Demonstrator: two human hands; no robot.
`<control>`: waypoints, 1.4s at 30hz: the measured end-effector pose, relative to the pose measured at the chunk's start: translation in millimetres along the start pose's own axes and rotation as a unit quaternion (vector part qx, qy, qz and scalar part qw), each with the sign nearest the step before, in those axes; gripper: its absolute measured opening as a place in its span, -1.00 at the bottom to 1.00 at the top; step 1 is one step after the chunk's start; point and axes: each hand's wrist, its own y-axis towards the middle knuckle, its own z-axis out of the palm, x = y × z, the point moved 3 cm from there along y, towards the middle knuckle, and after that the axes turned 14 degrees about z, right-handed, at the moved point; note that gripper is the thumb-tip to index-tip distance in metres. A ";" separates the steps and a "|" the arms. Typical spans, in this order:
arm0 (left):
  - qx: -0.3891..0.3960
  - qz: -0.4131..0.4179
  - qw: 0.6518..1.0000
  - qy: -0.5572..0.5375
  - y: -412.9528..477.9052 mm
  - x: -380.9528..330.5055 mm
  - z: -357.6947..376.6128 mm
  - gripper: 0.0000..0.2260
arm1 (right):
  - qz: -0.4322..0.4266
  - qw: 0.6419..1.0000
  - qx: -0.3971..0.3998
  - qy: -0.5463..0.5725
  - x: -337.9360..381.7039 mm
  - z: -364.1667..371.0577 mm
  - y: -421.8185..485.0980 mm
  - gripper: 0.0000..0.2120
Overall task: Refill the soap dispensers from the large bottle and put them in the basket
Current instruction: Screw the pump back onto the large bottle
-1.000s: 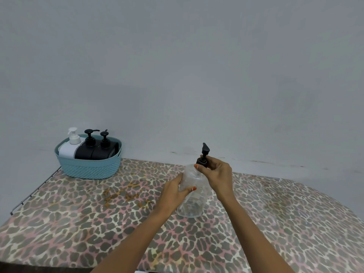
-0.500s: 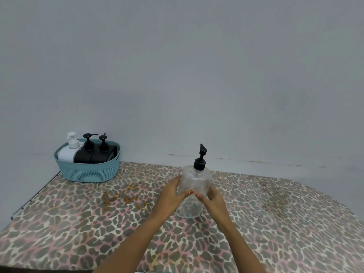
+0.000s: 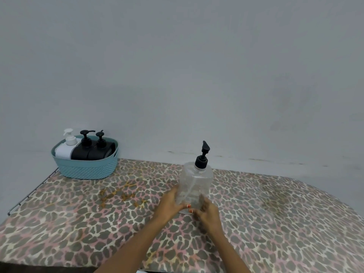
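Clear plastic with a black pump [image 3: 203, 156] on top: the large bottle [image 3: 197, 182] stands upright on the leopard-print cloth [image 3: 78, 223], well to the right of the teal basket [image 3: 84, 170] and nearer to you than it. Your left hand [image 3: 169, 201] wraps the bottle's lower left side, fingers curled round it and thumb laid across the front. Your right hand [image 3: 208, 213] grips the lower right side, its thumb on the front close to the other thumb. Inside the basket a white dispenser [image 3: 65, 149] sits at the left end, with two black dispensers [image 3: 82, 152] beside it to the right. All three are upright, with their pumps above the rim. A grey wall [image 3: 197, 75] rises just behind the basket.
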 end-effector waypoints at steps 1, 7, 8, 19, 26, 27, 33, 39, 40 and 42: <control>0.002 0.008 1.000 -0.001 5.1 -4.3 2.5 -0.35 | -0.005 1.000 -0.008 0.003 1.9 -5.7 2.1 -0.53; -0.006 0.048 0.999 -0.005 51.2 -36.9 37.5 -0.43 | -0.036 0.997 -0.059 0.040 6.2 -60.1 24.8 -0.53; -0.001 0.050 0.999 -0.005 60.4 -40.9 46.2 -0.44 | -0.039 0.996 -0.068 0.046 4.8 -70.9 30.9 -0.53; 0.023 0.045 0.999 -0.016 161.8 -60.8 149.0 -0.56 | -0.020 0.991 -0.108 0.073 -31.0 -171.6 123.3 -0.45; 0.045 0.020 0.999 0.021 200.5 -47.5 196.3 -0.49 | 0.003 0.992 -0.104 0.077 -61.5 -201.0 164.3 -0.43; 0.051 0.016 0.998 0.026 200.6 -45.6 200.9 -0.48 | 0.009 0.992 -0.099 0.078 -66.2 -201.6 165.4 -0.44; 0.057 -0.009 0.997 0.049 195.6 -38.4 213.4 -0.40 | 0.026 0.994 -0.082 0.065 -82.3 -199.1 165.4 -0.37; 0.076 -0.018 0.996 0.047 189.5 -44.4 213.2 -0.39 | 0.040 0.995 -0.095 -0.019 -82.3 -196.7 165.0 -0.41; 0.081 -0.019 0.995 0.049 188.3 -44.3 213.2 -0.35 | 0.043 0.994 -0.097 -0.035 -82.4 -197.3 166.0 -0.39; 0.082 -0.020 0.996 0.040 184.2 -47.4 209.9 -0.29 | 0.061 0.992 -0.104 -0.032 -80.0 -196.7 161.0 -0.33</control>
